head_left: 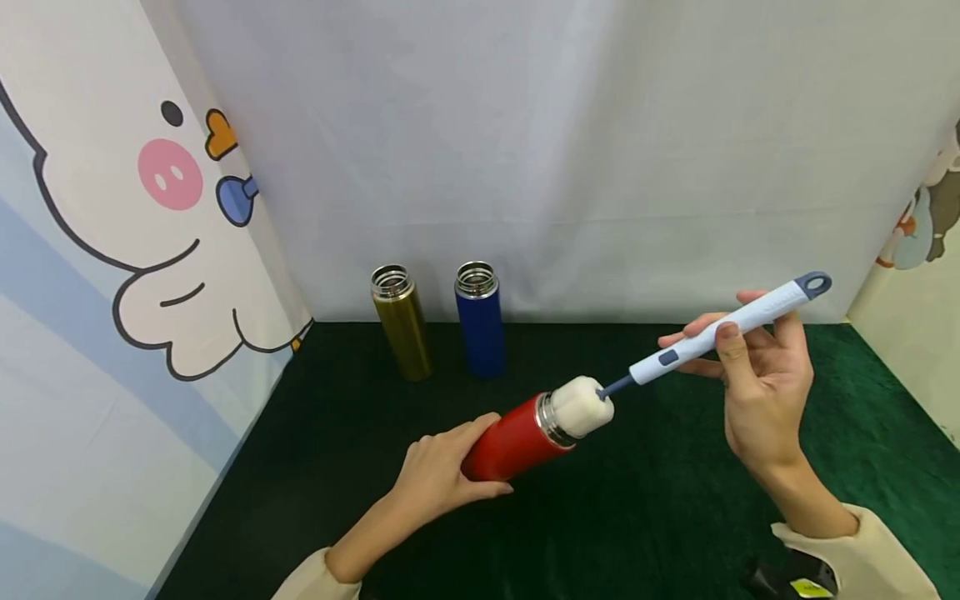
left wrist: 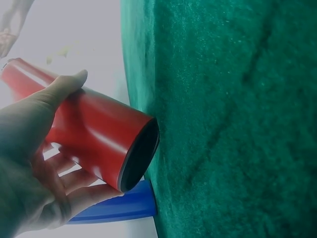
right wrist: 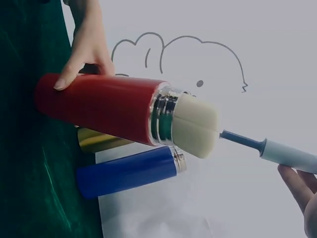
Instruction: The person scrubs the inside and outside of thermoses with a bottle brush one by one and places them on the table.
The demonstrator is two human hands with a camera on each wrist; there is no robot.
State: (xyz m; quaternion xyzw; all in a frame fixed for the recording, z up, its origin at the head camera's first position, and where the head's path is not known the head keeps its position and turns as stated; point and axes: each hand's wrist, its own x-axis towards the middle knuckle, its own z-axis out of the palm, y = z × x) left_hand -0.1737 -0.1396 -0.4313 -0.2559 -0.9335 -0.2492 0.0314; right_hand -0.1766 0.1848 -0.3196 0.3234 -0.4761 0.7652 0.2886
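My left hand [head_left: 442,471] grips a red vacuum flask [head_left: 517,439] around its lower body, tilted with its open steel mouth up and to the right. In the left wrist view the dark base of the flask faces the green cloth. My right hand [head_left: 772,383] holds the pale blue handle of a bottle brush [head_left: 720,333] between thumb and fingers. The white sponge head [head_left: 581,407] sits partly in the flask's mouth, its outer end sticking out. In the right wrist view the sponge [right wrist: 195,126] bulges past the steel rim.
A gold flask [head_left: 403,329] and a blue flask [head_left: 480,325], both lidless, stand upright at the back of the dark green cloth [head_left: 622,525]. Behind them hangs a pale curtain [head_left: 600,150]. A wall with a cartoon print [head_left: 112,250] runs along the left side.
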